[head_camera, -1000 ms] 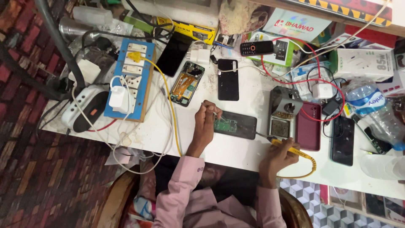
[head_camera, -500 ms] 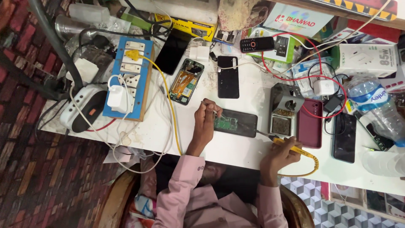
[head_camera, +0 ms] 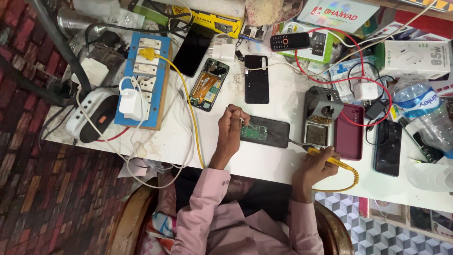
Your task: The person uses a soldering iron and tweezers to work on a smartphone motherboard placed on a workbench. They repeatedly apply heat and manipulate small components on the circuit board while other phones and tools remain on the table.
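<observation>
Opened phone (head_camera: 264, 132), its back off and a green circuit board showing at its left end, lies flat on the white surface (head_camera: 264, 160) between the person's two hands. The left hand (head_camera: 232, 126) rests at the phone's left end, fingers pressed together and seemingly pinching a thin tool or wire over the board; what exactly it pinches is too small to tell. Resting there likely steadies both hand and phone. The right hand (head_camera: 315, 163) is closed around the yellow handle of a soldering iron (head_camera: 325, 158), its tip lying low and aimed left toward the phone's right end, held like a pen for fine control. Its yellow coiled cord (head_camera: 349, 179) loops off to the right.

Just right of the phone sits a grey iron stand (head_camera: 321, 115) with brass cleaning wool in its tray, close at hand for the iron. A maroon phone case (head_camera: 349, 132) and a dark phone (head_camera: 388, 147) lie further right. On the far side are a black phone back (head_camera: 257, 79) and another opened phone (head_camera: 208, 85). At far left a blue switchboard (head_camera: 144, 80) carries a white charger (head_camera: 130, 104) and a yellow cable.
</observation>
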